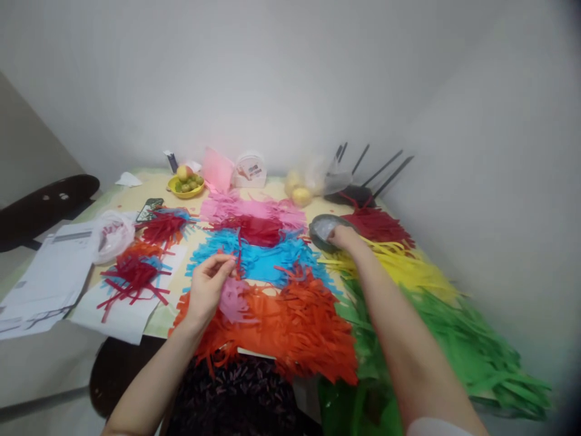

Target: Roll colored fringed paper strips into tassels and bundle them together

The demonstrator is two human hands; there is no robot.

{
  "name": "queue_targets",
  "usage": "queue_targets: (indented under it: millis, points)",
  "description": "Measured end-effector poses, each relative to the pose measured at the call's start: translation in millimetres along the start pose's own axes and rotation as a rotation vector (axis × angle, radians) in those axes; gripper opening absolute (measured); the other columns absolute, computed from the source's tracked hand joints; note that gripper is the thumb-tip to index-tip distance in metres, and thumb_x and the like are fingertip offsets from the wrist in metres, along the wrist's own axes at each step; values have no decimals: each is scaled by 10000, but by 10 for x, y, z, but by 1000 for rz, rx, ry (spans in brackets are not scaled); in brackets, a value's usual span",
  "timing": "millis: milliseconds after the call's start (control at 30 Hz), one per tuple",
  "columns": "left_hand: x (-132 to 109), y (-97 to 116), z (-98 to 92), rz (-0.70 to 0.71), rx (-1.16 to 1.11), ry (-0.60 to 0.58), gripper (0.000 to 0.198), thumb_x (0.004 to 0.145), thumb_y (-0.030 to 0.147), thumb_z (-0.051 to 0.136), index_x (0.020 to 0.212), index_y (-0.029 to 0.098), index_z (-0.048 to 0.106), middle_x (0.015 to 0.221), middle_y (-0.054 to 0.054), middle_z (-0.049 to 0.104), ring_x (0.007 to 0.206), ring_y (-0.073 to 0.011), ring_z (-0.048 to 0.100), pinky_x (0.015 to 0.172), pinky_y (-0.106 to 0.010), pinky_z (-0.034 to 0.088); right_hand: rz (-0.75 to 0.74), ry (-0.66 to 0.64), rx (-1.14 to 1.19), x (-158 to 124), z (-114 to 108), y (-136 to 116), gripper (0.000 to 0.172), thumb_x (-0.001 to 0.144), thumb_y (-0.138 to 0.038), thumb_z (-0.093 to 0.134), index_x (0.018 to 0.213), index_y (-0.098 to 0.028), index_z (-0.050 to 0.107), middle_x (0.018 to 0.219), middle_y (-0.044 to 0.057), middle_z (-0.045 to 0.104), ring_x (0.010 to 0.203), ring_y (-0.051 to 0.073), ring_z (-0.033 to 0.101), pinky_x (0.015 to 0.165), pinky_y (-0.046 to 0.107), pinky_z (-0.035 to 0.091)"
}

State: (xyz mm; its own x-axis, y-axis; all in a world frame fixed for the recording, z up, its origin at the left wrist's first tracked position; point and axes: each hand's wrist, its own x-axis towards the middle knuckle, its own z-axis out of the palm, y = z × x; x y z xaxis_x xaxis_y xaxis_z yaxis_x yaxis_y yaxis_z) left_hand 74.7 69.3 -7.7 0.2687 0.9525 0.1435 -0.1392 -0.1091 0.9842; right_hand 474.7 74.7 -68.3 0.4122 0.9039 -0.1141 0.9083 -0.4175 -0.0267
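the left hand (207, 287) hovers over the orange fringed paper sheet (299, 324), its thumb and fingertips pinched narrow on a thin dark red paper strip (238, 251) that stands upright just above the blue fringed paper sheet (265, 260). the right hand (341, 237) reaches further back, fingertips dipped into a round grey bowl (316, 240) of white stuff beside the yellow fringed paper sheet (408, 266); i cannot tell how wide its fingers are spread.

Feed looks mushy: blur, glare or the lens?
Head view: soft throughout, left hand and its red strip slightly blurred; flat even light, no glare; wide-lens distortion toward the edges, right edge darkened; right hand at the grey bowl readable.
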Motion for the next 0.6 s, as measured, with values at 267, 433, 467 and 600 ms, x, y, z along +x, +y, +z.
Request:
queue_targets:
  millis: [267, 433, 467, 600]
  points:
    - [-23, -41, 54, -4, -4, -29, 227, 767, 373, 741, 779, 152, 691, 662, -7, 670, 637, -127, 613, 654, -235, 495, 192, 205, 141, -156, -33, 13, 254, 915, -195, 553, 1031, -65, 737, 1008, 239, 726, 972, 293, 679, 819, 362, 482]
    - [-99, 2, 57, 54, 77, -31, 191, 809, 339, 702, 784, 150, 717, 726, -22, 693, 681, -134, 618, 693, -241, 497, 188, 333, 321, -385, -211, -220, 256, 879, -179, 548, 1009, -53, 729, 963, 248, 738, 958, 323, 689, 847, 398, 480]
    - [-115, 5, 57, 68, 94, -32, 188, 817, 333, 694, 785, 149, 719, 724, -22, 694, 683, -135, 618, 695, -240, 495, 164, 359, 357, -472, -258, -346, 262, 895, -198, 537, 1031, -66, 717, 963, 222, 745, 952, 300, 696, 853, 381, 489]
    - [-189, 19, 71, 121, 127, -53, 166, 831, 304, 676, 795, 148, 720, 697, -19, 690, 665, -133, 623, 684, -236, 491, -147, 426, 858, -1086, -387, -1082, 290, 929, -383, 563, 1062, -144, 658, 897, 108, 763, 813, 208, 722, 767, 317, 549]
